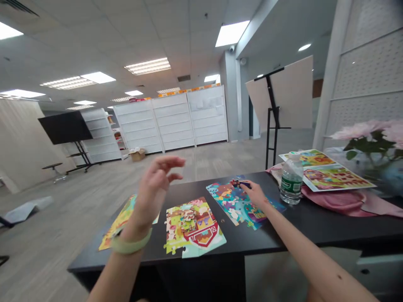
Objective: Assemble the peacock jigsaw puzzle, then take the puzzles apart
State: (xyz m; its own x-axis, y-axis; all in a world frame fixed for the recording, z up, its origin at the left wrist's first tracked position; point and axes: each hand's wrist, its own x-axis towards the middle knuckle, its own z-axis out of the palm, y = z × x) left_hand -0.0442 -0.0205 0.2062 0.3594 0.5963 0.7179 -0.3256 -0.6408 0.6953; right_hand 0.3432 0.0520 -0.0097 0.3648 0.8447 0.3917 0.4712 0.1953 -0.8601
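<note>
My left hand [157,180] is raised above the left side of the table, its fingers bent and apart, with nothing in them. Below it lies a yellow-green puzzle sheet [121,220], partly hidden by my wrist. My right hand [255,193] reaches over a blue jigsaw puzzle [229,203], with its fingers closed on a dark purple puzzle piece [244,183] near the far edge. Between my hands sits a jigsaw puzzle with a red barn shape [203,237]. Several loose puzzle pieces [189,216] are heaped on it.
A water bottle [291,178] stands right of my right hand, beside a pink cloth [333,203] and picture sheets [340,178]. Pink flowers [368,134] are at the far right. A small brown object [223,220] lies between the puzzles on the black table [261,243].
</note>
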